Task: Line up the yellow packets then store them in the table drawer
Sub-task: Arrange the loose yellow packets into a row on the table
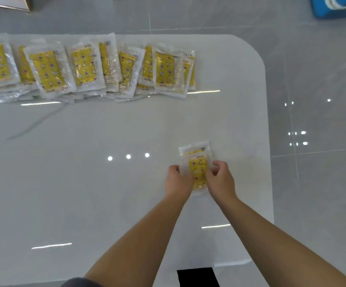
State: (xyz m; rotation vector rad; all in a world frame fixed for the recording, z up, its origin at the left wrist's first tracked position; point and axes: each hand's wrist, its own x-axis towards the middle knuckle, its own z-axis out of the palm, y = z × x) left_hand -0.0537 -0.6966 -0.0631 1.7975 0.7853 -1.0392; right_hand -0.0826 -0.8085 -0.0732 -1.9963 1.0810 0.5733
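Observation:
A small stack of yellow packets (198, 168) in clear wrap lies on the white table (105, 193) near its right edge. My left hand (177, 182) grips the stack's left side and my right hand (222, 179) grips its right side. A second packet (195, 148) peeks out from under the top one at the far end. Along the far side of the table, several more yellow packets (85, 67) lie in an overlapping row. No drawer is visible.
The table's rounded right corner (257, 56) borders a glossy grey tiled floor (313, 121). A blue object (338, 7) sits on the floor at top right, a cardboard box (6, 3) at top left. A black rectangle (197, 277) lies at the near edge.

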